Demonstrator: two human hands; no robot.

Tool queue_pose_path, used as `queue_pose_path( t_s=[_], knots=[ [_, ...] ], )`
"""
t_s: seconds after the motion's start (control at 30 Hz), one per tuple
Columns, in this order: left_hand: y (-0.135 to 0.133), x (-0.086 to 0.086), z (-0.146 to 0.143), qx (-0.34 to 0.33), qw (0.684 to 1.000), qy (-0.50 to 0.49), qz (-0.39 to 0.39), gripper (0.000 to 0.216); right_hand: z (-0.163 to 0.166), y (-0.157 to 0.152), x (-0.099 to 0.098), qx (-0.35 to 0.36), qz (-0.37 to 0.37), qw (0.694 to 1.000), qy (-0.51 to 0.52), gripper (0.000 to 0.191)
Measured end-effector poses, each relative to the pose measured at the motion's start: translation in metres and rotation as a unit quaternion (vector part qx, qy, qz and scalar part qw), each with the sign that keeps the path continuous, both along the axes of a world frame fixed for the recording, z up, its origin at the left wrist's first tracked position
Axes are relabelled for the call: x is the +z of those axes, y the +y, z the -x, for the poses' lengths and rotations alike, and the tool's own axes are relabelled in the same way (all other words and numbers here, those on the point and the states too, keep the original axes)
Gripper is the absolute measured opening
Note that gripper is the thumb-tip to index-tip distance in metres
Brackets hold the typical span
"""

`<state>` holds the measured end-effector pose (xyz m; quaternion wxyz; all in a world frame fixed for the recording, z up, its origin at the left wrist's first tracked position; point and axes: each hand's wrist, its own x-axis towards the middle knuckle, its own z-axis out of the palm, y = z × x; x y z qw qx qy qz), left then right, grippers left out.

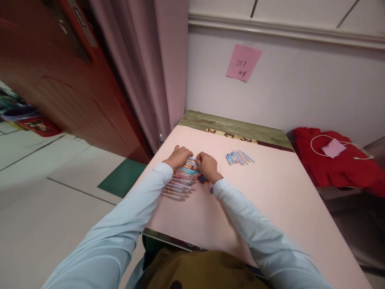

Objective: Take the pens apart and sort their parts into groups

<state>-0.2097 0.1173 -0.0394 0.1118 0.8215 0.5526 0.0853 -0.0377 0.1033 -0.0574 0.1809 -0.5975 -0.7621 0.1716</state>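
Hovering close over the far end of the row (182,186), both hands sit just beside each other with a small gap between them, not clasped. Left hand (178,157) is over the row's far left corner, fingers bent toward the pens there; right hand (207,165) is at the row's far right corner, fingertips bunched near the pen ends. Can't tell whether either one is pinching a pen; fingers hide the contact. Key relation: the row lies on the table (255,204) and runs from under the hands back toward the body, pens side by side, each long axis roughly left to right, nearest ones slanting a bit toward the body at their right ends. So left hand is nearer the left ends, right hand nearer the right ends, and the near pens of the row lie bare, between the forearms. Small dark pieces (203,179) lie just right of the row, below the right hand; too small to name. Bunch (240,156) of more pens is well right of the row, fanned, long axes slanting from far left to near right; right hand is clearly the nearer one to it.
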Motion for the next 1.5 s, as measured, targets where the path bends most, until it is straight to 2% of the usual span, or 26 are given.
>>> queue_pose_path(
  t_s=[0.1,0.2,0.3,0.4,0.47,0.53,0.6,0.67,0.77,0.9,0.97,1.13,1.2,1.3,1.37,1.4,1.5],
  knots=[
    [0.012,0.0,0.001,-0.013,1.0,0.008,0.018,0.027,0.002,0.003,-0.001,-0.009,0.003,0.999,0.044,0.012],
    [0.016,0.009,0.001,-0.015,1.0,-0.013,0.011,0.023,0.002,0.007,0.0,-0.031,-0.006,0.995,0.097,0.012],
    [0.01,0.023,-0.006,0.003,0.996,-0.093,-0.015,0.018,-0.003,0.01,0.01,-0.043,-0.036,0.979,0.195,0.016],
    [-0.005,0.038,-0.024,0.043,0.974,-0.222,-0.014,0.014,-0.019,0.007,0.028,-0.041,-0.052,0.939,0.338,0.032],
    [-0.019,0.047,-0.041,0.069,0.936,-0.342,0.039,0.012,-0.036,-0.003,0.041,-0.049,-0.045,0.9,0.431,0.042],
    [-0.034,0.054,-0.059,0.109,0.869,-0.471,0.106,0.015,-0.055,-0.02,0.051,-0.073,-0.026,0.869,0.489,0.046],
    [-0.049,0.059,-0.077,0.135,0.803,-0.559,0.156,0.021,-0.071,-0.042,0.055,-0.077,0.026,0.864,0.497,0.046],
    [-0.062,0.061,-0.093,0.147,0.755,-0.605,0.206,0.029,-0.083,-0.067,0.054,-0.041,0.111,0.858,0.5,0.045],
    [-0.076,0.06,-0.114,0.162,0.715,-0.63,0.256,0.034,-0.095,-0.095,0.048,-0.014,0.177,0.821,0.543,0.041],
    [-0.086,0.06,-0.135,0.161,0.715,-0.634,0.249,0.034,-0.111,-0.109,0.041,-0.033,0.206,0.768,0.605,0.039],
    [-0.089,0.06,-0.143,0.13,0.719,-0.634,0.255,0.033,-0.12,-0.111,0.039,-0.03,0.23,0.723,0.651,0.037],
    [-0.096,0.052,-0.154,0.063,0.705,-0.641,0.297,0.038,-0.136,-0.122,0.039,0.0,0.33,0.604,0.726,0.028],
    [-0.099,0.046,-0.157,0.051,0.69,-0.645,0.325,0.04,-0.14,-0.128,0.039,-0.001,0.364,0.567,0.739,0.025],
    [-0.103,0.043,-0.163,0.036,0.643,-0.673,0.363,0.04,-0.146,-0.133,0.037,0.024,0.402,0.52,0.753,0.025],
    [-0.106,0.043,-0.168,0.035,0.621,-0.687,0.376,0.036,-0.149,-0.135,0.034,0.051,0.424,0.502,0.752,0.027],
    [-0.107,0.044,-0.17,0.04,0.621,-0.688,0.372,0.033,-0.15,-0.136,0.033,0.06,0.431,0.499,0.75,0.028],
    [-0.108,0.047,-0.174,0.064,0.654,-0.674,0.337,0.03,-0.15,-0.136,0.027,0.057,0.419,0.515,0.746,0.031]
  ],
)
